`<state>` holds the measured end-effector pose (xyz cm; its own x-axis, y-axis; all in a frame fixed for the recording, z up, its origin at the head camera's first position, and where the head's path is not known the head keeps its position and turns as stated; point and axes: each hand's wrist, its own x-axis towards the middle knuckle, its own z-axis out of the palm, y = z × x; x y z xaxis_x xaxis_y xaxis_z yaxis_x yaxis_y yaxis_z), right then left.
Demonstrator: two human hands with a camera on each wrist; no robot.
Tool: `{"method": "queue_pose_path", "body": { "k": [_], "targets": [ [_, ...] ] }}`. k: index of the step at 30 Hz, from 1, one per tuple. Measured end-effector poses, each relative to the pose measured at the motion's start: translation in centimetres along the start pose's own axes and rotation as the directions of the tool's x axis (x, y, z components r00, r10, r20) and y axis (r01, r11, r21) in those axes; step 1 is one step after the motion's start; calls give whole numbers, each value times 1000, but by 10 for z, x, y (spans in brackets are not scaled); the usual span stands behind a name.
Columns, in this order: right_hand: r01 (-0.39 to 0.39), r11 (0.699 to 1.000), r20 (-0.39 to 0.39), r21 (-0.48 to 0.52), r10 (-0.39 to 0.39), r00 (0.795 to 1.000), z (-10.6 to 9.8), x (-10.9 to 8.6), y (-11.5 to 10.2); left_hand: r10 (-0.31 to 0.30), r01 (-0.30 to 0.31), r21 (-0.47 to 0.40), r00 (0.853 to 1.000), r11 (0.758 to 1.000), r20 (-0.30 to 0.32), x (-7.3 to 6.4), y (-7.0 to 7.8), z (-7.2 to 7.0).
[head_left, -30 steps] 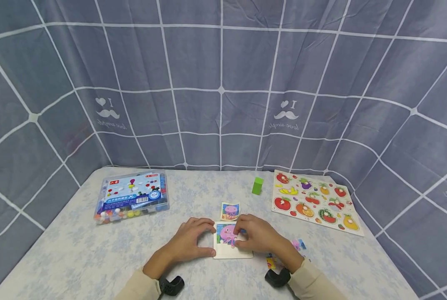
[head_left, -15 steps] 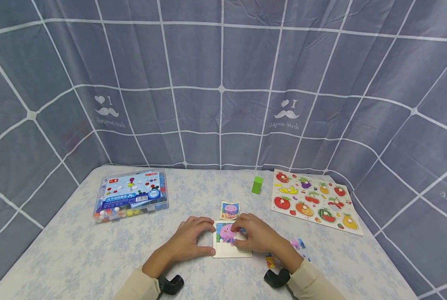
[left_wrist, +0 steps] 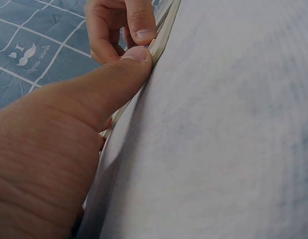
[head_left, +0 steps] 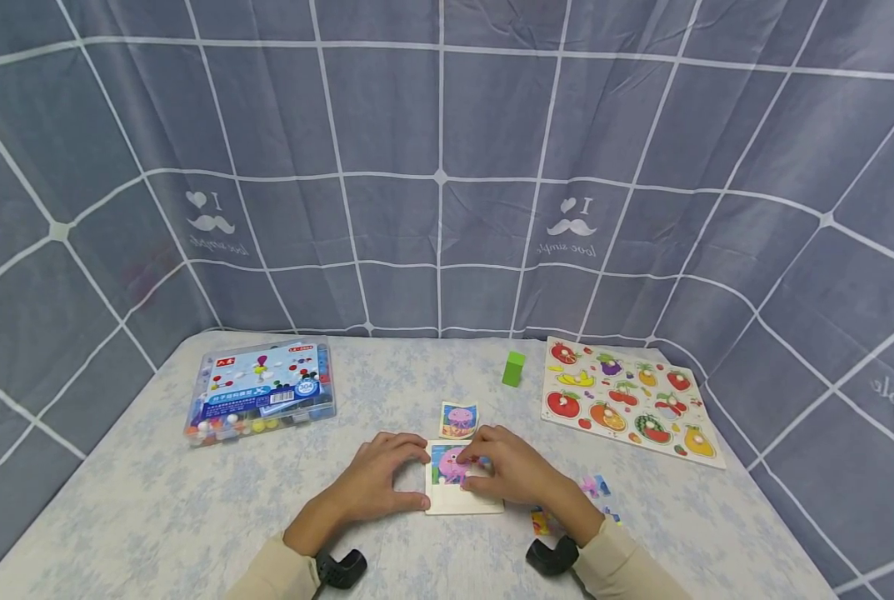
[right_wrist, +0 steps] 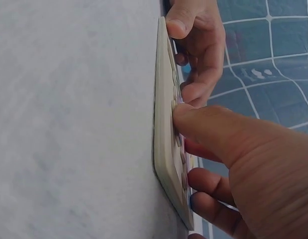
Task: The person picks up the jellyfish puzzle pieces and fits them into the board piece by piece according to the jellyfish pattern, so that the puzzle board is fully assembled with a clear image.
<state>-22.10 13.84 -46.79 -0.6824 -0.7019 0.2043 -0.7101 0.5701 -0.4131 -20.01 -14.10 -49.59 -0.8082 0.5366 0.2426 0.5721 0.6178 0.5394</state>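
A pale wooden puzzle board (head_left: 454, 503) lies flat on the table, its upper part filled with a pink cartoon picture (head_left: 449, 467). My left hand (head_left: 372, 479) holds the board's left edge, thumb by the near corner and fingers farther up. With thumb and index finger, my right hand (head_left: 517, 468) pinches a small puzzle piece (right_wrist: 175, 117) at the picture's lower edge; the hand hides most of it. Just beyond the board is a small picture card (head_left: 458, 420) with a similar pink figure. Loose puzzle pieces (head_left: 595, 487) lie beside my right forearm, partly covered by it.
At the back left sits a clear plastic box (head_left: 262, 383) of colourful balls. A green block (head_left: 513, 368) stands behind the card to the right. The fruit puzzle board (head_left: 630, 404) lies at the far right. A grey checked curtain (head_left: 441, 250) surrounds the table.
My right thumb and index finger have shifted slightly left over the picture. My left hand stays at the board's edge, and the board keeps its place.
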Motion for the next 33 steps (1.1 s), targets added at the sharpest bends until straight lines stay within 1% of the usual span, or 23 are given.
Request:
{"method": "queue_pose_path", "body": {
  "k": [5,11,14,17,20,23,24,28,30,33],
  "targets": [
    [1,1000,-4,9,-1,1000,0,0,0,1,-1,4,1000,1000,2,0,-2,1],
    [-30,1000,46,6,30,999,-2,0,-1,10,-10,7,1000,1000,-8,1,-2,2],
    [-57,998,54,38,55,997,-8,-4,-1,18,-18,2,1000,1000,-11,2,-1,2],
    [-76,995,42,68,73,996,-17,-13,0,20,-20,-3,1000,1000,-11,3,1,1],
    [-85,995,32,43,83,996,-27,-27,6,17,-17,-2,1000,1000,-9,3,1,0],
    [-105,994,34,-6,105,994,-36,-45,15,16,-16,2,1000,1000,-11,3,1,-1],
    [-124,992,35,-15,124,992,-39,-52,18,17,-16,4,1000,1000,-13,3,1,-1],
    [-229,973,36,-18,230,973,-54,-83,33,15,-15,12,1000,1000,-15,1,-1,0],
    [-288,957,28,-27,288,957,-61,-98,39,13,-13,13,1000,1000,-14,0,-1,0],
    [-334,941,2,-55,335,942,-69,-117,48,13,-12,12,1000,1000,-16,-1,-1,1]
  ]
}}
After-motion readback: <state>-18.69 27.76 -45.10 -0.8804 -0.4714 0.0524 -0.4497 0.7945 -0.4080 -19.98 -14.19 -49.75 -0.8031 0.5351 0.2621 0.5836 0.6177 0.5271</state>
